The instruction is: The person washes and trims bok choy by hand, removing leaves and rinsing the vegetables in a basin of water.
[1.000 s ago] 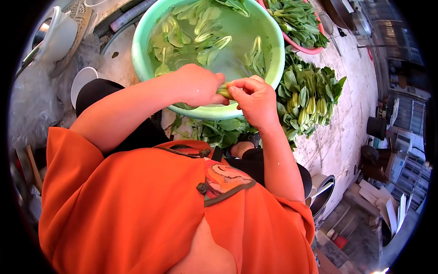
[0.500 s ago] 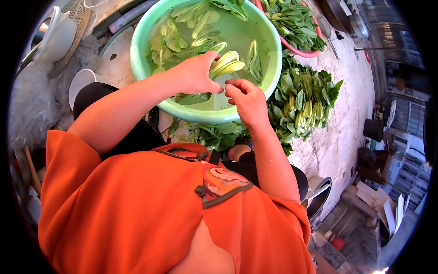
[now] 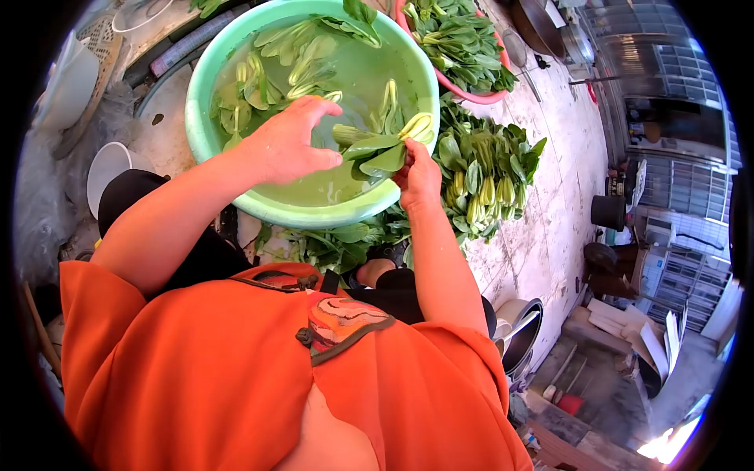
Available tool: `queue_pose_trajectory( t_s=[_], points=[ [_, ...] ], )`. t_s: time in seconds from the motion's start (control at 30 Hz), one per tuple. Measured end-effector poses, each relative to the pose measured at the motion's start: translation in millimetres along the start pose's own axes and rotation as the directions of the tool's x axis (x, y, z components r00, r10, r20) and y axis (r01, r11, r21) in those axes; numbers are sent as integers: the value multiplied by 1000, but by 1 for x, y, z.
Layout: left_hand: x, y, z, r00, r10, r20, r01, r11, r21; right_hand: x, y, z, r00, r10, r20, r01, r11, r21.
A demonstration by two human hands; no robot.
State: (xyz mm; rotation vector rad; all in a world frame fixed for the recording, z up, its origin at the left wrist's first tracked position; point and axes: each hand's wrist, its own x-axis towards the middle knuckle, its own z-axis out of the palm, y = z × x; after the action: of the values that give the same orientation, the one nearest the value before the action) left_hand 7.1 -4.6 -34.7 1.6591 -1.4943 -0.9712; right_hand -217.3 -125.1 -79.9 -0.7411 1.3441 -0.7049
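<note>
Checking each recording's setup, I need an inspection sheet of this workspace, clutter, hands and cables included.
Surface: pale floor, dark marks.
Job's things: green basin, cloudy water, floating greens; piled greens beside it; pink basin of greens.
Clutter: white container and plastic sheeting at left; pot at lower right.
Hands: left hand open over the green basin, empty; right hand gripping a leafy bunch near its base.
Cables: nothing seen near the hands.
Surroundings: dark pan and black container toward the right.
</note>
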Motion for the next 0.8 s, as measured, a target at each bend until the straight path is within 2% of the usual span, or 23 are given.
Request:
queue_pose_trajectory(
  t_s=[0.03, 0.13, 0.2, 0.23, 0.3, 0.33, 0.43, 0.5, 0.57, 0.63, 0.7, 0.77, 0.8],
  points=[
    [0, 2, -4, 1000, -1, -7, 1, 1000, -5, 18, -16, -13, 997, -46, -61, 52, 993, 102],
    [-1, 5, -11, 998, -70, 4, 70, 993, -96, 47, -67, -62, 939, -214, -270, 223, 975, 2],
    [-2, 3, -13, 998, -57, 13, 58, 992, -111, 50, -81, -79, 840, -356, -410, 291, 933, -213],
    [-3, 3, -14, 998, -67, 12, 68, 991, -112, 51, -81, -79, 796, -373, -476, 286, 926, -247],
    [-4, 7, -19, 999, -42, -14, 39, 989, -145, 54, -69, -69, 860, -319, -398, 261, 946, -194],
    [-2, 10, -22, 999, -51, -16, 48, 988, -148, 54, -61, -58, 917, -259, -305, 208, 959, -191],
    [5, 17, -41, 993, -71, -99, 51, 980, -194, 57, -23, -24, 973, -226, -41, 194, 904, -381],
    [8, 20, -55, 983, -181, -46, 136, 865, -484, 56, -5, -3, 982, -176, 63, 183, 841, -508],
    [8, 19, -61, 979, -168, -117, 85, 855, -512, 72, 10, 6, 972, -189, 141, 235, 766, -598],
    [7, 18, -69, 973, -181, -145, 59, 800, -597, 101, 17, 6, 972, -173, 162, 236, 748, -620],
    [6, 18, -75, 969, -199, -147, 74, 799, -597, 133, 17, 9, 940, -298, 165, 324, 636, -700],
    [5, 19, -77, 966, -210, -149, 82, 802, -592, 159, 8, 16, 949, -278, 148, 297, 633, -715],
    [5, 18, -77, 968, -212, -137, 86, 788, -609, 173, 5, 21, 929, -343, 136, 317, 553, -770]
  ],
)
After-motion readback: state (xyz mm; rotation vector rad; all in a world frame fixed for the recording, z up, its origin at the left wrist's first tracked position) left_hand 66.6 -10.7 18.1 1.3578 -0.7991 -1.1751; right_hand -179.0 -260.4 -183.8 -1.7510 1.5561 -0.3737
